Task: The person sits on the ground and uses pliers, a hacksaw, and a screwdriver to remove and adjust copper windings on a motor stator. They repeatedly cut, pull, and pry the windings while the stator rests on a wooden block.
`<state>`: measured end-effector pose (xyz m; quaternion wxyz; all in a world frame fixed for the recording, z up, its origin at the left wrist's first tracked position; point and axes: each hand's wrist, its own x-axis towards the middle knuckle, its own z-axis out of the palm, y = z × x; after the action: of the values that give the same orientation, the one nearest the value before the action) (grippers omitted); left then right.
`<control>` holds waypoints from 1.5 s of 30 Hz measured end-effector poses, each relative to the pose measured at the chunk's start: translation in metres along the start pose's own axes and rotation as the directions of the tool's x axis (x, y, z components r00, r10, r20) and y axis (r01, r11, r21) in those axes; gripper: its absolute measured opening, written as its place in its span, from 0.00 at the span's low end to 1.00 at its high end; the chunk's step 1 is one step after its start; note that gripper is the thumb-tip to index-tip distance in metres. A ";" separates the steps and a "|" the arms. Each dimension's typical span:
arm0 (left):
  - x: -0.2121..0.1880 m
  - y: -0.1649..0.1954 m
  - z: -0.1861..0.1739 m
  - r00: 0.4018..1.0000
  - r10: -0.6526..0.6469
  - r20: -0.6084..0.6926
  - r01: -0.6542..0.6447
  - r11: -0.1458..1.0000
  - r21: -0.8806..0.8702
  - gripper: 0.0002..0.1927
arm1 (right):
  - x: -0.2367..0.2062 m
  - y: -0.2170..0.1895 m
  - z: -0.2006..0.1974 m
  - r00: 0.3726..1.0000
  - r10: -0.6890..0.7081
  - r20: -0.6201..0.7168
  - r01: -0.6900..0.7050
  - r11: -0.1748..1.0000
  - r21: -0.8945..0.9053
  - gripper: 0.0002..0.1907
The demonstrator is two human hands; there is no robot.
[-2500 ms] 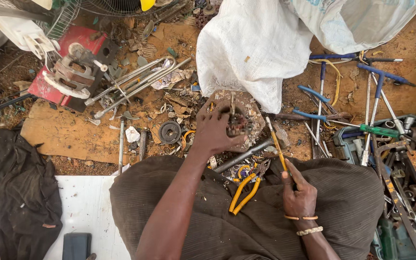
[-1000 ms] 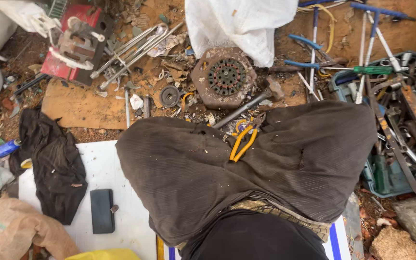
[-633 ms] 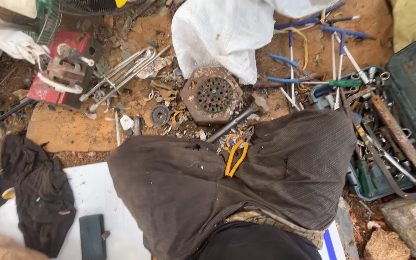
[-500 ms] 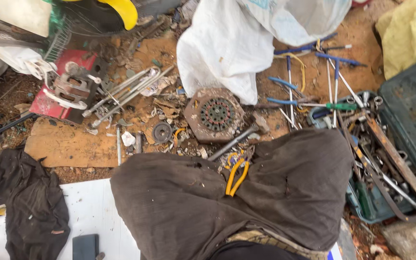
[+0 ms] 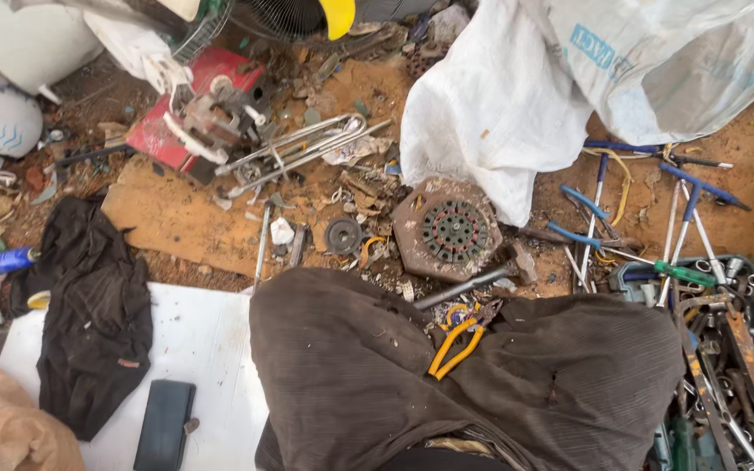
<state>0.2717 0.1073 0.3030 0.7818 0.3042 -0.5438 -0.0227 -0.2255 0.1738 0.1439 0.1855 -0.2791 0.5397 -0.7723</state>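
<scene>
- Both hands, which worked at the round rusty disc [image 5: 454, 230] earlier, have left the view; whether they hold anything cannot be told.
- Yellow-handled pliers [image 5: 457, 340] lie unheld on the brown cloth [image 5: 351, 366] over the lap, just near the disc on the ground.
- Any leg shift could tip the pliers into the scrap.
- White sack [image 5: 517, 113] overlaps the disc's upper edge; the tool tray [image 5: 735, 366] is cut off.

bare white board [image 5: 211, 349] left, scrap-crowded ground ahead, tools [image 5: 709, 349] right
</scene>
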 end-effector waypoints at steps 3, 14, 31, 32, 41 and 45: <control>0.008 -0.011 0.037 0.955 -0.291 0.054 0.286 0.954 0.086 0.17 | 0.014 0.001 0.027 0.980 0.176 0.094 -0.153 0.966 -0.209 0.24; -0.319 -0.244 0.152 -0.164 -0.691 0.704 -0.088 0.721 0.687 0.68 | -0.012 0.131 0.053 0.549 0.685 0.479 0.418 0.271 -0.867 0.22; -0.342 -0.257 0.145 -0.057 -0.667 0.743 0.045 0.742 0.669 0.72 | 0.039 0.161 0.033 0.367 0.715 0.595 0.563 0.339 -0.754 0.23; -0.341 -0.256 0.145 -0.081 -0.676 0.732 0.051 0.731 0.681 0.72 | 0.043 0.164 0.033 0.357 0.754 0.551 0.549 0.308 -0.777 0.23; -0.345 -0.260 0.154 -0.158 -0.681 0.715 -0.075 0.730 0.679 0.71 | 0.046 0.154 0.082 0.283 0.727 0.625 0.668 0.319 -0.673 0.22; -0.343 -0.257 0.153 -0.151 -0.682 0.715 -0.073 0.729 0.680 0.70 | 0.045 0.119 0.127 0.193 0.847 0.496 0.874 0.082 -0.479 0.23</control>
<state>0.0753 -0.0454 -0.0784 -0.0091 0.5108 -0.8103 -0.2872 -0.1819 0.0138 0.0761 0.2082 -0.7294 0.6005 0.2529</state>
